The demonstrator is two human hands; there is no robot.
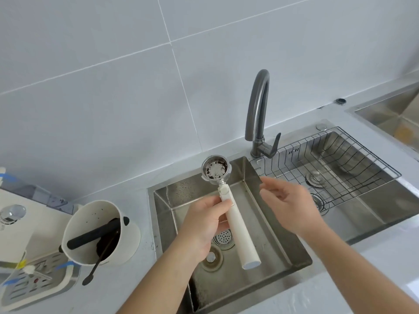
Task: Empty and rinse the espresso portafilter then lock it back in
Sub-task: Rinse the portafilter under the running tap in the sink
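Your left hand (205,219) grips the portafilter (229,200) handle over the sink (283,241) | right hand (288,205) released | basket-heavy, rigid; hold mid-handle.

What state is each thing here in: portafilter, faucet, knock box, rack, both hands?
Portafilter: held over the sink, basket up, coffee residue inside, not rinsed.
Faucet: no water visible.
Knock box: upright, spent grounds inside.
Brush: leaning in the knock box.
Rack: across the right basin, nothing on it.
Left hand: grips the portafilter handle.
Right hand: open, blurred, holding nothing.
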